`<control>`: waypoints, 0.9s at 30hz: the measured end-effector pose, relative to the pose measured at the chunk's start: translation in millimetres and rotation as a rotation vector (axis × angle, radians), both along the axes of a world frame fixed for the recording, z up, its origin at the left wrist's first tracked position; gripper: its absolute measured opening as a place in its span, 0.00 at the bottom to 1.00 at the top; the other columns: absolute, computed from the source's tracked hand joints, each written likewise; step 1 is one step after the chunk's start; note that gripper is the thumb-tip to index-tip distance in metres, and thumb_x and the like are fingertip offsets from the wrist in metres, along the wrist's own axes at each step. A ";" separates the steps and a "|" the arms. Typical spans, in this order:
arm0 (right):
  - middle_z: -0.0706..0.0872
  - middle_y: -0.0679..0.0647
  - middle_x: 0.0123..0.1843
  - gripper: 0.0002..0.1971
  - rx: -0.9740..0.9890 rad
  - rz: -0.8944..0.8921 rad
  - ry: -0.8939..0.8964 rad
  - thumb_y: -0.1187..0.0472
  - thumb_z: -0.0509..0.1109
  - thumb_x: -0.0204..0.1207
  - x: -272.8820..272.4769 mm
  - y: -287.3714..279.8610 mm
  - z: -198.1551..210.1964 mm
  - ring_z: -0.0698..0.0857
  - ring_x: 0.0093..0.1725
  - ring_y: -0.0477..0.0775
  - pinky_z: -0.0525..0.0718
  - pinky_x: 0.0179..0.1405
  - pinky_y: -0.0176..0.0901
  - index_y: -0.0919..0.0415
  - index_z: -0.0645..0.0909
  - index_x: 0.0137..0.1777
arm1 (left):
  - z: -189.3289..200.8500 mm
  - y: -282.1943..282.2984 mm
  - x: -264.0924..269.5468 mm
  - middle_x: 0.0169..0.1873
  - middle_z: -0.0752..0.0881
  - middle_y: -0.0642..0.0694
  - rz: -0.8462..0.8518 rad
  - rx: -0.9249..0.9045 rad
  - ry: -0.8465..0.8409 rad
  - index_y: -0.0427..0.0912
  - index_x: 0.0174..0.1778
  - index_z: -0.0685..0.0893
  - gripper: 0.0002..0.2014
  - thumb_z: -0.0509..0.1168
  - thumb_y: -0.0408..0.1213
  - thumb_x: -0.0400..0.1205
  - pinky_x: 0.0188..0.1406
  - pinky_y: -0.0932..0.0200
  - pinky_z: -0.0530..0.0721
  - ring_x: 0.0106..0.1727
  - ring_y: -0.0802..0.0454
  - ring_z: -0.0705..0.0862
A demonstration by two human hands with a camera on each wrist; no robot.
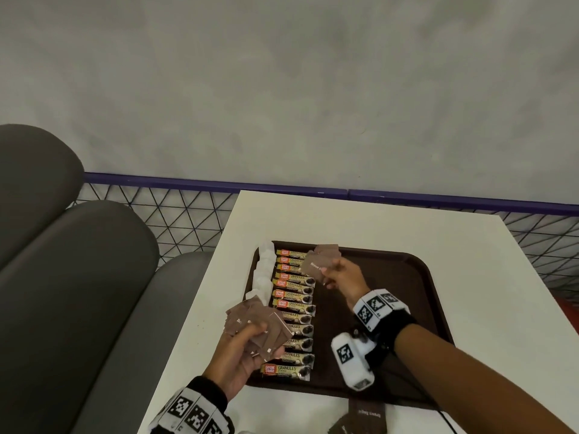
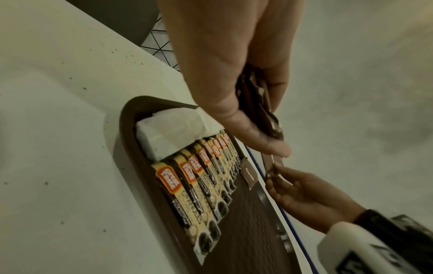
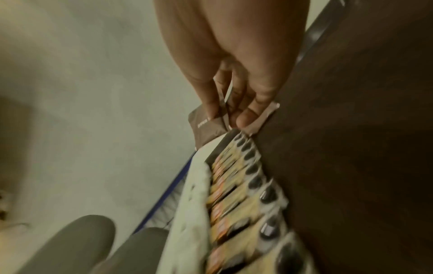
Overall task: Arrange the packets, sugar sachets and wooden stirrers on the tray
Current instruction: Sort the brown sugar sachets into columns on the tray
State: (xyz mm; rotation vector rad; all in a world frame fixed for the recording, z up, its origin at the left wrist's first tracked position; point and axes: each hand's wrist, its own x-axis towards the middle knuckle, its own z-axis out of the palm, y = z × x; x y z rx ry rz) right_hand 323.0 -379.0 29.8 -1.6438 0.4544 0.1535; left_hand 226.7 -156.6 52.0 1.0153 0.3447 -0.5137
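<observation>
A dark brown tray [image 1: 404, 296] lies on the white table [image 1: 354, 220]. Along its left side runs a row of white sachets [image 1: 264, 274], and beside it a column of several coffee granule packets [image 1: 293, 311]. My left hand [image 1: 241, 355] grips a fanned bundle of brown sugar sachets [image 1: 255, 324] over the tray's near left corner. My right hand [image 1: 338, 274] pinches brown sugar sachets [image 1: 319, 261] above the far end of the packet column. The right wrist view shows the fingers [image 3: 246, 116] pinching brown sachets [image 3: 206, 129] just over the packets [image 3: 236, 194]. No wooden stirrers show.
More brown sachets [image 1: 363, 421] lie on the table at the near edge, in front of the tray. Grey padded seats [image 1: 78, 277] stand to the left, and a wire mesh fence with a purple rail [image 1: 188, 183] runs behind the table.
</observation>
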 end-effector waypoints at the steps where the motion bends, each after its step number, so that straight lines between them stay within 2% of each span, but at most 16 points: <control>1: 0.82 0.54 0.37 0.08 -0.088 -0.011 0.012 0.72 0.67 0.75 10.2 -9.5 -5.3 0.80 0.31 0.49 0.77 0.27 0.34 0.58 0.76 0.41 | -1.3 2.6 0.8 0.43 0.91 0.34 -0.003 0.003 0.000 0.38 0.55 0.81 0.13 0.60 0.21 0.79 0.33 0.46 0.89 0.40 0.40 0.90; 3: 0.81 0.55 0.35 0.08 -0.226 -0.043 0.055 0.72 0.68 0.74 28.6 -25.5 -16.4 0.80 0.31 0.51 0.76 0.24 0.33 0.59 0.76 0.39 | -3.5 7.7 1.8 0.44 0.91 0.35 0.003 -0.004 0.000 0.38 0.55 0.82 0.13 0.61 0.22 0.78 0.34 0.46 0.89 0.40 0.40 0.90; 5: 0.82 0.58 0.39 0.07 -0.351 -0.053 0.096 0.72 0.69 0.73 41.8 -36.1 -26.7 0.81 0.39 0.56 0.78 0.30 0.37 0.61 0.77 0.39 | -6.9 13.0 3.0 0.45 0.91 0.36 0.013 -0.016 0.003 0.39 0.57 0.81 0.14 0.62 0.23 0.77 0.34 0.45 0.89 0.42 0.40 0.91; 7: 0.81 0.58 0.42 0.08 -0.435 -0.050 0.110 0.72 0.69 0.72 48.7 -40.1 -33.5 0.80 0.43 0.57 0.79 0.36 0.45 0.59 0.77 0.38 | -10.1 17.5 4.2 0.47 0.91 0.36 0.021 -0.035 0.019 0.40 0.59 0.80 0.17 0.63 0.24 0.75 0.35 0.45 0.90 0.44 0.38 0.90; 9: 0.81 0.57 0.41 0.11 -0.456 -0.055 0.114 0.74 0.69 0.71 51.3 -40.4 -36.5 0.80 0.43 0.57 0.78 0.39 0.44 0.57 0.75 0.35 | -12.9 20.8 5.7 0.50 0.89 0.34 0.027 -0.053 0.043 0.40 0.61 0.79 0.21 0.64 0.25 0.71 0.35 0.44 0.90 0.48 0.35 0.89; 11: 0.80 0.55 0.37 0.13 -0.465 -0.060 0.107 0.74 0.71 0.70 52.7 -39.9 -39.8 0.79 0.42 0.55 0.78 0.36 0.41 0.56 0.75 0.33 | -14.5 23.3 7.1 0.55 0.86 0.31 0.036 -0.068 0.062 0.40 0.63 0.78 0.23 0.63 0.25 0.70 0.35 0.43 0.89 0.52 0.32 0.86; 13: 0.76 0.50 0.32 0.10 -0.484 -0.062 0.090 0.74 0.71 0.70 52.9 -37.6 -40.2 0.77 0.40 0.53 0.74 0.30 0.36 0.60 0.76 0.37 | -14.3 24.1 8.4 0.57 0.84 0.31 0.038 -0.081 0.075 0.40 0.62 0.78 0.22 0.62 0.25 0.70 0.34 0.43 0.89 0.53 0.30 0.85; 16: 0.74 0.48 0.30 0.09 -0.490 -0.074 0.051 0.74 0.71 0.71 54.0 -35.2 -41.3 0.75 0.34 0.49 0.70 0.25 0.30 0.61 0.77 0.42 | -14.8 23.7 10.8 0.58 0.83 0.30 0.022 -0.076 0.079 0.42 0.61 0.78 0.22 0.61 0.26 0.71 0.34 0.43 0.89 0.54 0.29 0.84; 17: 0.74 0.47 0.30 0.09 -0.492 -0.075 0.045 0.74 0.71 0.71 55.5 -33.7 -42.4 0.75 0.34 0.49 0.71 0.26 0.31 0.61 0.76 0.42 | -15.1 24.0 12.3 0.58 0.84 0.30 0.023 -0.068 0.078 0.42 0.61 0.78 0.21 0.61 0.25 0.72 0.35 0.42 0.89 0.54 0.29 0.84; 21: 0.74 0.48 0.31 0.11 -0.501 -0.092 0.053 0.75 0.72 0.69 50.3 -26.7 -46.4 0.78 0.39 0.54 0.80 0.42 0.43 0.60 0.75 0.38 | -13.1 23.6 4.1 0.55 0.86 0.31 0.029 -0.030 0.081 0.41 0.61 0.78 0.17 0.59 0.25 0.79 0.38 0.39 0.89 0.51 0.30 0.86; 24: 0.75 0.55 0.38 0.15 -0.498 -0.109 0.028 0.76 0.70 0.69 47.5 -26.6 -51.4 0.77 0.41 0.56 0.79 0.41 0.44 0.57 0.71 0.36 | -12.4 22.2 3.2 0.49 0.89 0.32 0.014 -0.005 0.080 0.41 0.61 0.79 0.15 0.61 0.26 0.79 0.42 0.35 0.88 0.47 0.32 0.88; 27: 0.74 0.59 0.48 0.13 -0.519 -0.148 -0.011 0.72 0.72 0.69 46.1 -29.1 -49.4 0.77 0.45 0.57 0.79 0.45 0.47 0.62 0.72 0.49 | -8.9 19.2 6.7 0.47 0.90 0.32 -0.022 0.021 0.059 0.40 0.59 0.80 0.13 0.61 0.28 0.79 0.40 0.37 0.89 0.43 0.35 0.89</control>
